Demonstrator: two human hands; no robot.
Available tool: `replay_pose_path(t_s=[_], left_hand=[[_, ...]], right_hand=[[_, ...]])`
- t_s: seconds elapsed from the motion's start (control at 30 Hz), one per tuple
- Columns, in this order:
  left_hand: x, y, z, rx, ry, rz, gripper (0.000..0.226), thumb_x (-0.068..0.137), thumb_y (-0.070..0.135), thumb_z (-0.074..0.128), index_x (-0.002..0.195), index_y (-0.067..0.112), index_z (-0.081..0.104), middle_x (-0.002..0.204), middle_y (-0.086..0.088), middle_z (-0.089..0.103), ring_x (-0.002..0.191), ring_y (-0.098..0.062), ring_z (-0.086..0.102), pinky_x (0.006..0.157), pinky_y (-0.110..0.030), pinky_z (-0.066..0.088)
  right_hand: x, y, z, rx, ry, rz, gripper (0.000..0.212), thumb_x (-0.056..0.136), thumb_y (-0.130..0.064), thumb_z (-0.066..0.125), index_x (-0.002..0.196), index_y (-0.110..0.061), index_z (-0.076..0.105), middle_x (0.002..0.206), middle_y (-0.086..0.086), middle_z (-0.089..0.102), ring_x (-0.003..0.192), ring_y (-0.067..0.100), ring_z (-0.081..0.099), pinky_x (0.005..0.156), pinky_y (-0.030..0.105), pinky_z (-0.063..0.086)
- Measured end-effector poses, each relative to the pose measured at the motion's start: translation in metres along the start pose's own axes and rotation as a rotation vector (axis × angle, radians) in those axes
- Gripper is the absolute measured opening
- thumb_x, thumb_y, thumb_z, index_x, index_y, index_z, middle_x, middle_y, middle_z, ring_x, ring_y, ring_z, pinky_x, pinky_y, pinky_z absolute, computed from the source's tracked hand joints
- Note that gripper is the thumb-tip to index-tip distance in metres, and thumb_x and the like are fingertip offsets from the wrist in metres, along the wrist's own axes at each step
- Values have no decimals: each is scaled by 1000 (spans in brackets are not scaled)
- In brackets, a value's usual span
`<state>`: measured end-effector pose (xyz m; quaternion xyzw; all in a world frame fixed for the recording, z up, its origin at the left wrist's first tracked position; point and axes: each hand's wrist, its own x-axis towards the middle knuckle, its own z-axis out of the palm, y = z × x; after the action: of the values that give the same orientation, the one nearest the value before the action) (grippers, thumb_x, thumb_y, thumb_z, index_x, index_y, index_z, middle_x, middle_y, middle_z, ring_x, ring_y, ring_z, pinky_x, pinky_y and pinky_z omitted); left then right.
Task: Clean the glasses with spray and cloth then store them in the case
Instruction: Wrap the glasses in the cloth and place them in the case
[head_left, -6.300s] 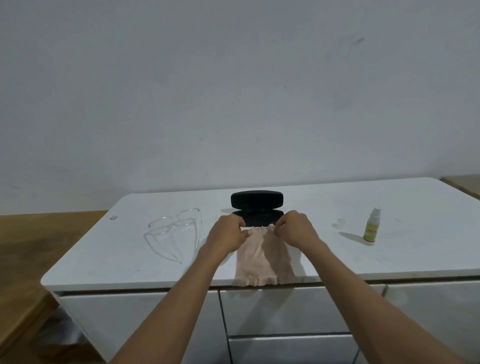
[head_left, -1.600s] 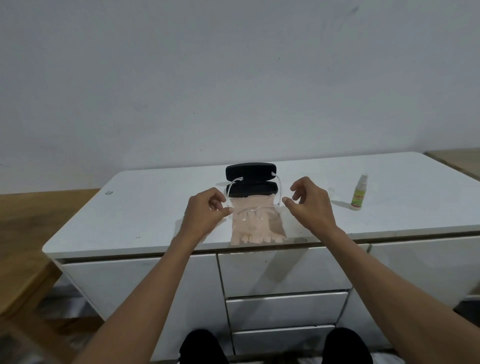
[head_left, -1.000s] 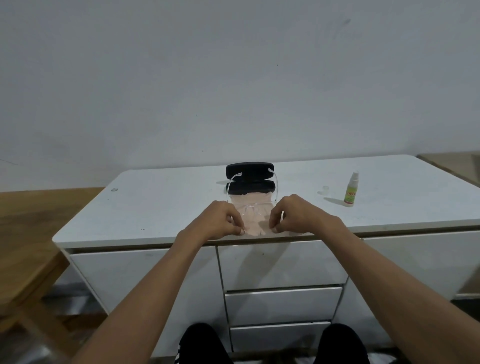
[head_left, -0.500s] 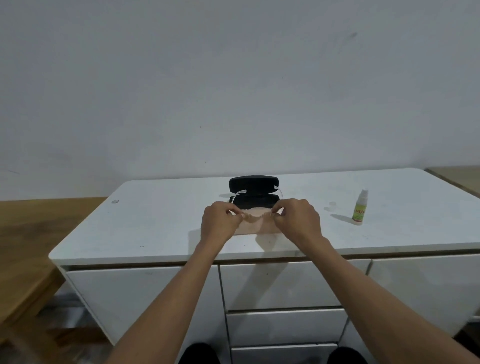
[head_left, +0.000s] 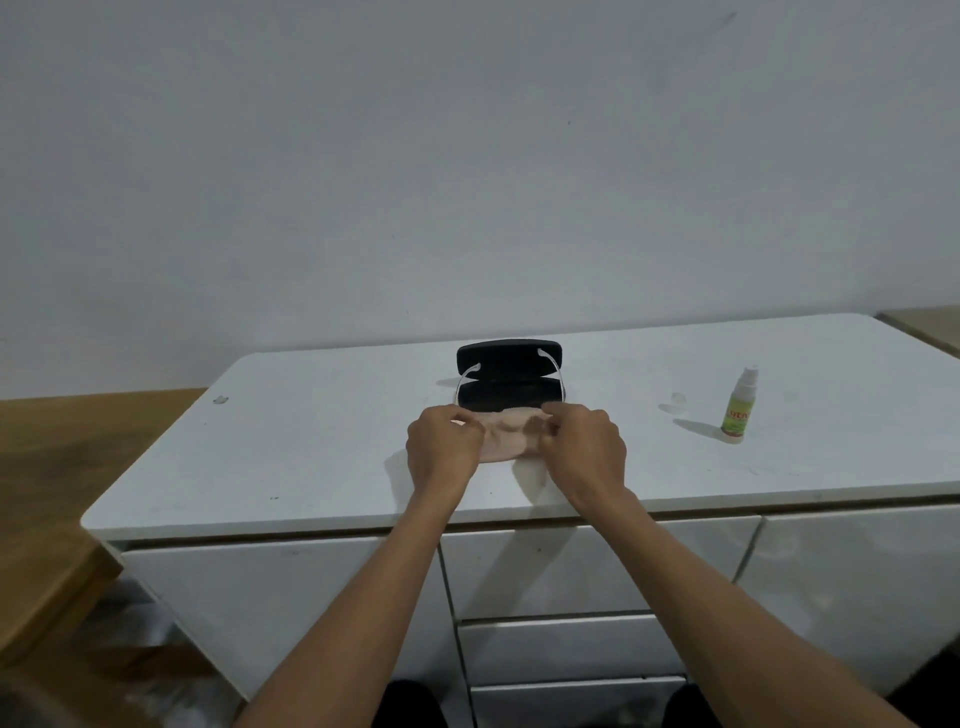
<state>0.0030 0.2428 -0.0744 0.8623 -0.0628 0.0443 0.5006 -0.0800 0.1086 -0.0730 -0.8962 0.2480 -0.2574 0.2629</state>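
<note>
A pink cloth (head_left: 506, 437) lies on the white cabinet top (head_left: 322, 457), folded over the front of the clear glasses. Only the glasses' two temples (head_left: 464, 378) show, pointing away from me across the open black case (head_left: 509, 359) just behind. My left hand (head_left: 441, 449) pinches the cloth's left end and my right hand (head_left: 587, 448) pinches its right end, both pressed on the wrapped lenses. The lenses themselves are hidden. The green-labelled spray bottle (head_left: 740, 404) stands upright far to the right, untouched.
A small clear cap (head_left: 678, 399) lies left of the spray bottle. A tiny object (head_left: 221, 399) sits at the cabinet's far left corner. A wooden surface (head_left: 52, 467) adjoins on the left, another at the far right (head_left: 924, 325). Drawers (head_left: 571, 644) are below the front edge.
The glasses went from the left of the top onto the cloth. Both hands folded the cloth's near half up over the lenses. In the last half second the hands barely moved.
</note>
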Motion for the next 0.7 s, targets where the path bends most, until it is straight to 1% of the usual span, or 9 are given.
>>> replay_pose_path(t_s=[0.07, 0.13, 0.2, 0.3, 0.4, 0.47, 0.57, 0.63, 0.7], left_hand=[[-1, -1, 1, -13, -17, 15, 12, 79, 22, 72, 87, 30, 76, 82, -1, 76, 67, -30, 73, 70, -42, 64], [-2, -1, 0, -45, -31, 46, 17, 78, 22, 73, 93, 29, 78, 77, 1, 76, 67, -28, 73, 70, -42, 64], [-7, 0, -4, -61, -36, 99, 15, 78, 21, 71, 87, 31, 78, 73, 6, 75, 65, -22, 72, 68, -41, 64], [-7, -6, -13, -47, -16, 188, 12, 79, 25, 67, 75, 29, 77, 70, 12, 74, 67, -11, 70, 68, -36, 62], [1, -13, -26, -52, 39, 156, 16, 76, 33, 59, 70, 26, 73, 65, 10, 73, 69, -15, 71, 71, -39, 62], [11, -17, -31, -28, 72, 141, 12, 81, 28, 63, 75, 26, 73, 72, 9, 74, 74, -16, 70, 75, -38, 61], [31, -21, -34, -17, 9, 185, 11, 86, 14, 73, 86, 23, 79, 80, 6, 74, 73, -13, 66, 76, -32, 56], [43, -19, -32, -12, -116, 200, 11, 87, 9, 76, 89, 19, 81, 79, 4, 73, 67, -13, 62, 68, -27, 52], [52, -16, -29, -7, -224, 206, 11, 85, 2, 77, 92, 10, 82, 79, 0, 73, 67, -14, 61, 59, -14, 48]], right_hand=[[-2, 2, 0, -3, 6, -8, 34, 89, -13, 54, 116, -18, 75, 103, 11, 76, 97, 38, 67, 78, 39, 54], [-4, 4, -2, 39, 35, -19, 36, 91, -17, 57, 122, -23, 74, 112, 6, 77, 103, 35, 68, 83, 39, 55], [-6, 7, -4, 88, 88, -26, 29, 91, -23, 60, 115, -26, 77, 106, 0, 79, 98, 31, 70, 81, 37, 55], [-5, 14, -14, 99, 142, 17, 21, 87, -26, 62, 99, -26, 79, 82, -3, 78, 81, 30, 69, 72, 34, 53], [1, 24, -24, 137, 157, 95, 18, 85, -24, 61, 89, -25, 79, 70, -4, 73, 73, 28, 67, 70, 33, 54], [10, 33, -27, 179, 153, 119, 19, 87, -23, 62, 90, -23, 80, 75, -3, 74, 75, 24, 68, 72, 34, 56], [30, 46, -26, 298, 42, 107, 16, 91, -21, 65, 94, -21, 81, 85, -3, 77, 83, 15, 70, 81, 33, 56], [44, 51, -24, 354, -67, 82, 12, 91, -18, 70, 93, -21, 81, 86, -6, 76, 77, 8, 67, 82, 29, 54], [56, 53, -21, 356, -181, 40, 11, 90, -16, 74, 90, -24, 80, 85, -8, 75, 73, 1, 64, 78, 23, 51]])
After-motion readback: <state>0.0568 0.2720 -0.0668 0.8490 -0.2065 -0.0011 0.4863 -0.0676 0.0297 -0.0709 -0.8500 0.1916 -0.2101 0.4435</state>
